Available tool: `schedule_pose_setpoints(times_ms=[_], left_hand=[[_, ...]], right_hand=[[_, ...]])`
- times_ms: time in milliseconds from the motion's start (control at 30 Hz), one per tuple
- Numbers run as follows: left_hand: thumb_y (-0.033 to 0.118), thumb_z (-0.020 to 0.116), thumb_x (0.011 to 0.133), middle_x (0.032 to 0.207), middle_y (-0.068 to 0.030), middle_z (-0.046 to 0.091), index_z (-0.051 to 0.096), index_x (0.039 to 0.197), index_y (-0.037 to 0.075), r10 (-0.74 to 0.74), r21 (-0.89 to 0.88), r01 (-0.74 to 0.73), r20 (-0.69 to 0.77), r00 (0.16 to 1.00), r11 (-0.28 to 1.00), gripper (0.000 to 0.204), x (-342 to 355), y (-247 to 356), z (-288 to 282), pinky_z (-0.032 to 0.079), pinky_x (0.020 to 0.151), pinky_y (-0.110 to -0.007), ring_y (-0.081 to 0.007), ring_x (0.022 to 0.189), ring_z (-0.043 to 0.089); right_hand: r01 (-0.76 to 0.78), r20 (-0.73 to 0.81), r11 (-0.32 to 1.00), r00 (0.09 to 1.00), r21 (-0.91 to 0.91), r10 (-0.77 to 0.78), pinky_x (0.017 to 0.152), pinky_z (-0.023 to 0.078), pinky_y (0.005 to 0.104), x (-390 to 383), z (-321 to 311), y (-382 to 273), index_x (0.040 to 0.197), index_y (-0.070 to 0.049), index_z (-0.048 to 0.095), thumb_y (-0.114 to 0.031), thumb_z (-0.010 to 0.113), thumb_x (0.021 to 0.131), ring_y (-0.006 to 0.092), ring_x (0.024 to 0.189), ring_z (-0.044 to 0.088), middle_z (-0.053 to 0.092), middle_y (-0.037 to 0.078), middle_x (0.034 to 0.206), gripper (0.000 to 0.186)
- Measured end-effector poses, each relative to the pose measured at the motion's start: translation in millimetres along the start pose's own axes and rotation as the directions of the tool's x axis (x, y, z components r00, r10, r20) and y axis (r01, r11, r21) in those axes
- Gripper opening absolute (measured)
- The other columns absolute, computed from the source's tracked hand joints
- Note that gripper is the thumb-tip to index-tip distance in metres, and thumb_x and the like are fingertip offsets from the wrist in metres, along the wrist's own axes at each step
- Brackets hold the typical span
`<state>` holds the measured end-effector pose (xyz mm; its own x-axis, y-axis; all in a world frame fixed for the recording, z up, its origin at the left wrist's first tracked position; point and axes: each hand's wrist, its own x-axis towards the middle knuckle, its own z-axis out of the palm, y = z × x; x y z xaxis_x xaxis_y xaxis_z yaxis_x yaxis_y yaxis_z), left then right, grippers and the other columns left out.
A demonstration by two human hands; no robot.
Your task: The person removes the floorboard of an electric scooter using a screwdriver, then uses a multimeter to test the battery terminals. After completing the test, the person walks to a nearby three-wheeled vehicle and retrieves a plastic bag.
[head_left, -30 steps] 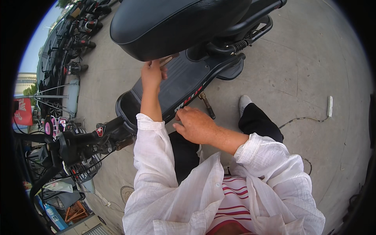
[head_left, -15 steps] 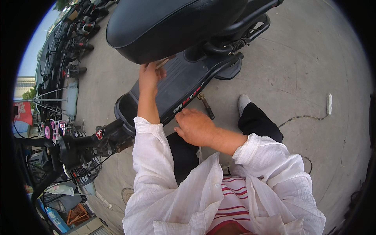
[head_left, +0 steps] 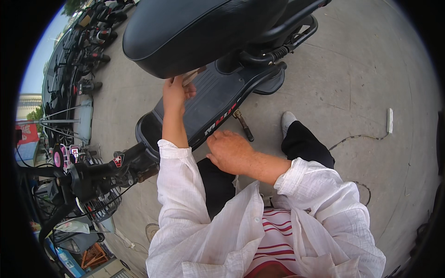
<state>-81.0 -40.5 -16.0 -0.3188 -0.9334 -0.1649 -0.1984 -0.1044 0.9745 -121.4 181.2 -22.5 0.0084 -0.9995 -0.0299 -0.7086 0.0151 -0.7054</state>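
A black electric scooter stands before me, its padded seat (head_left: pixel 194 32) above a dark ribbed footboard (head_left: pixel 213 90). My left hand (head_left: pixel 174 96) reaches over the footboard, up to the seat's lower front edge. Its fingers are closed on a thin tan flat thing (head_left: pixel 190 77), partly hidden under the seat, whose kind I cannot tell. My right hand (head_left: pixel 230 152) is beside the footboard's near edge, back of the hand up. Its fingers are curled in, and whatever they may hold is hidden.
The scooter's handlebar (head_left: pixel 79 178) is at the left, with a kickstand (head_left: pixel 244 125) under the footboard's near side. A cord (head_left: pixel 357 137) runs over the concrete floor to a white power strip (head_left: pixel 390 121). Parked scooters (head_left: pixel 95 55) line the far left.
The seat and the scooter's rear have shifted very slightly left in view. Both hands stay in nearly the same places, with the tan thing still in my left fingers.
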Motion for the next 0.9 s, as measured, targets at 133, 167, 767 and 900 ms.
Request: schedule_pose_setpoints(times_ms=[133,167,767,900], left_hand=[[0.031,0.05,0.099,0.075,-0.0111,0.064,0.057,0.104,0.0,0.25,-0.089,-0.255,-0.063,0.966,0.963,0.032,2,-10,11,0.051,0.053,-0.028,-0.0152,0.056,0.06],[0.03,0.05,0.099,0.078,-0.0122,0.064,0.057,0.106,0.0,0.265,-0.069,-0.268,-0.037,0.963,0.961,0.032,1,-9,10,0.052,0.055,-0.028,-0.0158,0.058,0.061],[0.022,0.048,0.1,0.086,-0.0161,0.065,0.054,0.107,-0.002,-0.119,0.004,0.119,0.104,0.987,0.993,0.026,8,-1,-12,0.056,0.066,-0.033,-0.0217,0.072,0.066],[0.028,0.045,0.101,0.086,-0.0155,0.065,0.056,0.106,-0.002,-0.097,-0.153,0.104,0.054,0.994,0.983,0.032,6,-5,-6,0.056,0.065,-0.032,-0.0204,0.071,0.065]], right_hand=[[0.007,0.014,1.0,1.0,-0.013,-0.007,0.088,0.05,0.0446,0,-1,0,0.103,0.004,0.06,-0.027,0.065,0.086,0.0364,0.099,0.061,0.061,0.02,0.104,0.036],[0.006,0.018,1.0,1.0,-0.019,-0.006,0.088,0.05,0.0445,0,-1,0,0.103,0.004,0.06,-0.027,0.065,0.086,0.0363,0.099,0.061,0.062,0.02,0.104,0.036],[0.036,0.019,0.996,0.999,-0.079,-0.034,0.084,0.051,0.0431,-3,1,3,0.103,0.002,0.062,-0.028,0.067,0.085,0.0337,0.097,0.062,0.062,0.017,0.101,0.035],[0.036,0.024,0.996,0.999,-0.085,-0.034,0.084,0.051,0.043,-3,-1,3,0.103,0.002,0.062,-0.028,0.067,0.085,0.0338,0.096,0.062,0.062,0.018,0.101,0.035]])
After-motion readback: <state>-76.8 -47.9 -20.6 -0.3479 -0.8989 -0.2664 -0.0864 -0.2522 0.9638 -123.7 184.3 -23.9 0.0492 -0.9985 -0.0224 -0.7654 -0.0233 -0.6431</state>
